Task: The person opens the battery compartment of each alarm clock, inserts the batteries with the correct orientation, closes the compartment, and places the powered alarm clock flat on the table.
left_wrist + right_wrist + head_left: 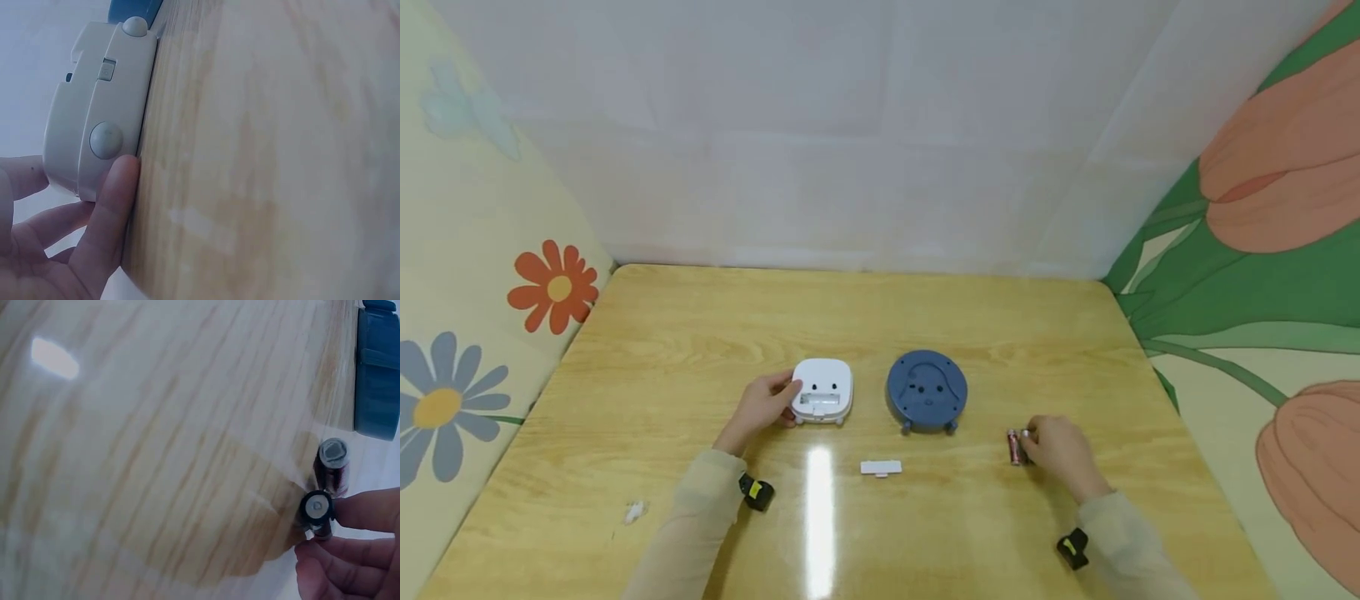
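Note:
A white alarm clock (823, 373) lies face down on the table, its battery compartment (820, 400) uncovered and no battery showing inside. My left hand (763, 404) grips its left edge, thumb on the back, as the left wrist view also shows. At the right, my right hand (1062, 450) pinches a battery (317, 507) between thumb and fingers. Close beside it is another battery (1014, 447), reddish with a silvery end. Between the hands, a round dark blue alarm clock (927, 392) rests face down. A small white battery cover (881, 468) lies in front of the clocks.
The wooden table (700, 325) runs back to a white cloth (850, 150). Flower-patterned panels (1262, 350) flank both sides. A small whitish scrap (635, 511) lies at the front left. Light reflects off the tabletop near the front.

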Available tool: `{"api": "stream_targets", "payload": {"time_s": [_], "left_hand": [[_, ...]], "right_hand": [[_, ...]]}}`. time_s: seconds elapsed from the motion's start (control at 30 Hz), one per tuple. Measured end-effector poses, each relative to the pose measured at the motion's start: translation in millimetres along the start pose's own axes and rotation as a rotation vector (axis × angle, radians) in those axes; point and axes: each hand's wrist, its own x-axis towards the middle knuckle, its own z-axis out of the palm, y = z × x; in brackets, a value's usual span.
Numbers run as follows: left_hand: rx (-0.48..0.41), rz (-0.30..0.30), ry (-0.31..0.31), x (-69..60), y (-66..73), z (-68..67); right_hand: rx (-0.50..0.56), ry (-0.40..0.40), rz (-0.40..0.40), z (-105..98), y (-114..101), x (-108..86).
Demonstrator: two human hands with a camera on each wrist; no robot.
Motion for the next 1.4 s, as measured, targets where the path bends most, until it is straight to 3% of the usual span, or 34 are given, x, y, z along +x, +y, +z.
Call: {"api": "stream_targets", "payload": {"time_s": [0.33, 0.67, 0.8, 1.03, 1.4], "left_hand": [[-0.024, 0.013, 0.009, -10.9, -15.5, 8.6], [-0.016, -0.017, 0.032, -16.8, -22.9, 14.2], [-0.011, -0.017, 0.038, -15.8, -22.2, 13.4], [0.002, -0.009, 0.042, -8.8, -18.2, 10.5], [0.005, 0.027, 0.047, 0.9, -3.8, 3.4]], "right_hand": [[0.038, -0.027, 0.025, 10.8, -0.4, -12.6], [0.032, -0.03, 0.069, 18.1, 0.5, -19.6], [0.026, -0.008, 0.067, 16.6, 0.1, -18.4], [0.018, 0.099, -0.024, 8.2, -3.9, -14.9], [0.032, 0.16, -0.075, -9.2, -15.6, -3.4]]}}
